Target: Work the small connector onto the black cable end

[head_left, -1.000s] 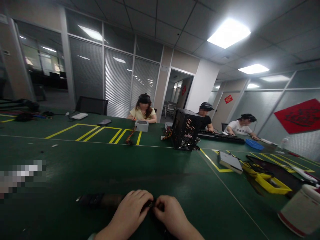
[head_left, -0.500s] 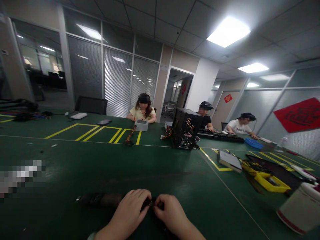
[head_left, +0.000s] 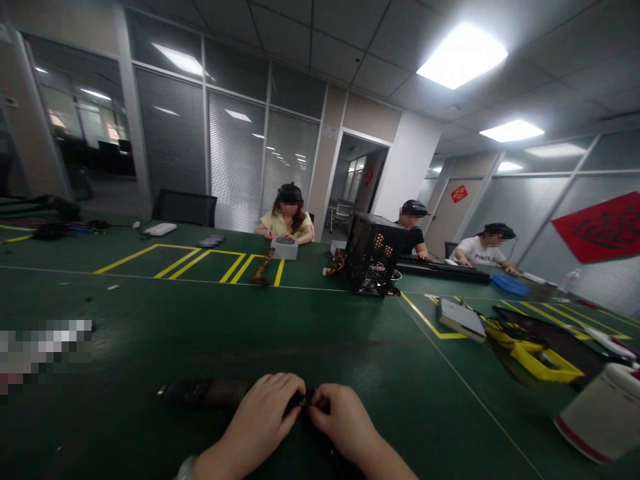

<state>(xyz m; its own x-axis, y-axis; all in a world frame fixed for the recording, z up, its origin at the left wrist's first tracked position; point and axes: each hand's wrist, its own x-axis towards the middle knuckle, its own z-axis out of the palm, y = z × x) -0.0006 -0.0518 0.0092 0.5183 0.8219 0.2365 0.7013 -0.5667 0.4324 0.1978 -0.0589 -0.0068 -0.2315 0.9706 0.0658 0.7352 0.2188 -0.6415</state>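
Note:
A long dark object [head_left: 207, 393] lies across the green table, with a small shiny tip at its left end. Its right end runs beneath my left hand [head_left: 267, 413], whose fingers curl over it. Thumb and forefinger of that hand close near a tiny metallic part [head_left: 303, 402]. Facing it, my right hand [head_left: 343, 417] has its fingertips pinched together at the same spot, almost touching the left fingers. What the right fingertips hold is too small and dark to make out. Some thin dark thing shows below the right hand, mostly hidden by it.
Across the green table [head_left: 240, 327] stand a black computer case [head_left: 374, 257] and a grey power supply [head_left: 284, 249] with cables. To the right are a flat silver drive [head_left: 461, 319], a yellow tray [head_left: 547, 363] and a white container [head_left: 600, 413]. Several people sit on the far side.
The view has shifted slightly. Both hands keep nearly the same pose over the dark object, with only small finger movement at the metallic part.

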